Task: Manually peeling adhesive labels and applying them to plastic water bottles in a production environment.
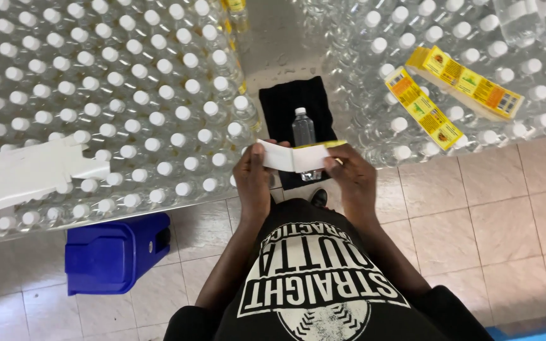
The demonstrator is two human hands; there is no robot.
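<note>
White backing faces up on the label strip (295, 157) I hold stretched between both hands, with a sliver of its yellow printed side showing at the top right edge. Left hand (253, 178) pinches the strip's left end, thumb on top, fingers closed under it. Right hand (349, 173) pinches the right end the same way. Both forearms come up from my body and meet over the table's near edge.

Just beyond the strip, one clear bottle (303, 129) with a white cap stands alone on a black cloth (279, 104), which lies in the narrow bare lane of the metal table (279, 44). Packed bottles on the left (127, 95) and packed bottles on the right (437, 38) wall that lane in; open room is only the lane and the floor side. Yellow label strips (456, 88) lie on the right-hand caps, white backing scraps (26, 173) on the left. Blue bin (115, 252) sits on the tiled floor below the left edge.
</note>
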